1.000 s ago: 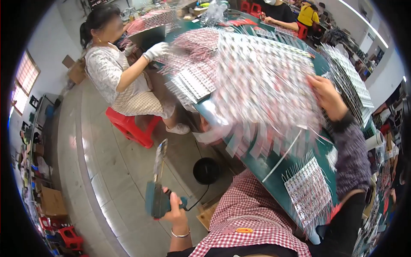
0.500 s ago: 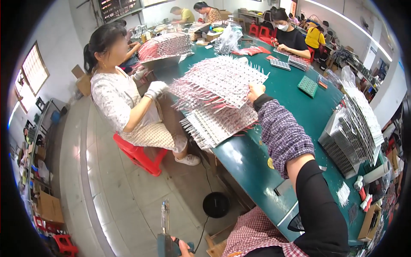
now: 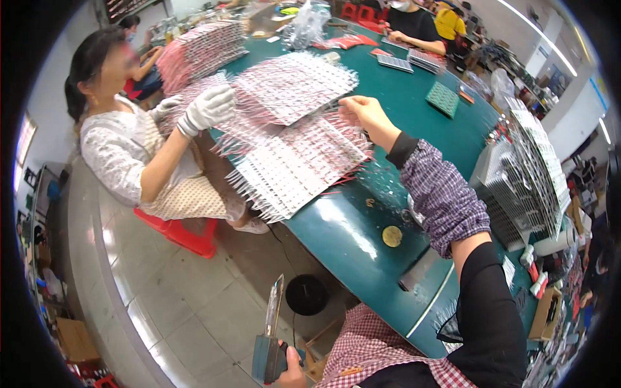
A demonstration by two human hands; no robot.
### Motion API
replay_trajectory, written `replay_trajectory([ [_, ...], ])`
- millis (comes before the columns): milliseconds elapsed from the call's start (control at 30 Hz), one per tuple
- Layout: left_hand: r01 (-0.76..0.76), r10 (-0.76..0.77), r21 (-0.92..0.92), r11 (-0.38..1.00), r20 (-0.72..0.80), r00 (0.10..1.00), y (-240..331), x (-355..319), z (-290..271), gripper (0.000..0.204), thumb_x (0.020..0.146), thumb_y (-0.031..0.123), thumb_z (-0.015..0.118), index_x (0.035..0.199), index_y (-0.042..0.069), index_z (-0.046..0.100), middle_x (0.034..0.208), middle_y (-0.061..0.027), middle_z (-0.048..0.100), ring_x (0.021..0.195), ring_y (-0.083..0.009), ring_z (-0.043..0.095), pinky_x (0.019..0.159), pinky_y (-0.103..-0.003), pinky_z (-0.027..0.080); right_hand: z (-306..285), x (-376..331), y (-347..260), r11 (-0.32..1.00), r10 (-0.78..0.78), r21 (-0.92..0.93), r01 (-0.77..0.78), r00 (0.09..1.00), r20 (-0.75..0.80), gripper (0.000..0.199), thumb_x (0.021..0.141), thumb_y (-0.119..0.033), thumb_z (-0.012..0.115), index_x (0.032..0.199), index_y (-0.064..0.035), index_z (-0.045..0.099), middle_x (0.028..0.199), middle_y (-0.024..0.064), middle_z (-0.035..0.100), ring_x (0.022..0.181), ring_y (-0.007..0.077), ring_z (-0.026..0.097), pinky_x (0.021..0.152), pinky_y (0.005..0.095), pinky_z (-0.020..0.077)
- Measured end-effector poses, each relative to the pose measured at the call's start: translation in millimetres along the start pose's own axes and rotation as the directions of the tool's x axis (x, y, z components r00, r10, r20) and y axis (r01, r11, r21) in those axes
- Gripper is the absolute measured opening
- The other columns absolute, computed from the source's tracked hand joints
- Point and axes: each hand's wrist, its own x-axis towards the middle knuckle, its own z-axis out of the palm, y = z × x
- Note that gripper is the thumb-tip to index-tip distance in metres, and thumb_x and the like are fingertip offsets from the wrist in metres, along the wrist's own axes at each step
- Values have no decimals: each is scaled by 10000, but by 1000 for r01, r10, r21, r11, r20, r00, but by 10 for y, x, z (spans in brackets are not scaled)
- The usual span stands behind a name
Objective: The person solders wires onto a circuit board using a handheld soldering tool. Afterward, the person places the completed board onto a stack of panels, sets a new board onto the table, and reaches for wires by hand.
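a seated co-worker (image 3: pixel 139 155) in white gloves (image 3: pixel 208 108) on a red stool (image 3: pixel 184 234); a round black bin (image 3: pixel 306 294) under the green table (image 3: pixel 349 226).

Wired sheets (image 3: pixel 294 161) on table (image 3: pixel 349 226), right hand (image 3: pixel 362 113) at their right edge, seated co-worker (image 3: pixel 139 149) left of them.

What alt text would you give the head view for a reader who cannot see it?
The person's right hand reaches across a green table to touch a stack of wired white sheets, while the left hand holds a hand tool low above the floor. Opposite, a seated co-worker's gloved hand handles similar sheets.
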Motion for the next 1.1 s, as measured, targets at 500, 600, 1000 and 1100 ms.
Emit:
replay_trajectory([
  [500, -207, 347, -416, 885, 293, 891, -801, 64, 659, 251, 942, 25, 566, 1173, -70, 539, 700, -20, 437, 645, -108, 380, 622, -230, 345, -2254, -4752, -356, 582, 64, -694, -423, 875, -480, 153, 868, -112, 634, 907, 17, 705, 822, 153, 698, 742, 228, 678, 678, 343, 523],
  [600, -240, 422, -457, 856, 350, 836, -769, -75, 727, 306, 908, -8, 555, 1195, -102, 501, 974, -111, 575, 627, -121, 418, 541, -261, 355, -1653, -5523, -244, 489, -6, -829, -271, 949, -314, 311, 829, -69, 678, 1133, -27, 631, 1099, 140, 634, 991, 316, 614, 865, 400, 497],
  [1000, -259, 482, -488, 833, 413, 772, -766, -503, 556, 328, 878, -48, 537, 1194, -116, 480, 1177, -191, 581, 590, -133, 442, 513, -255, 355, -356, -6461, 32, 474, 111, -848, -238, 971, -211, 863, 738, -292, 764, 1401, 88, 363, 1507, 228, 327, 1368, 366, 366, 1122, 429, 333],
  [1100, -298, 520, -493, 817, 409, 750, -769, -579, 486, 322, 882, -51, 533, 1196, -110, 488, 1181, -185, 585, 594, -126, 441, 519, -251, 353, -357, -6603, -8, 458, 130, -864, -211, 977, -170, 852, 769, -308, 738, 1422, 73, 345, 1525, 208, 312, 1380, 351, 359, 1127, 437, 325],
])
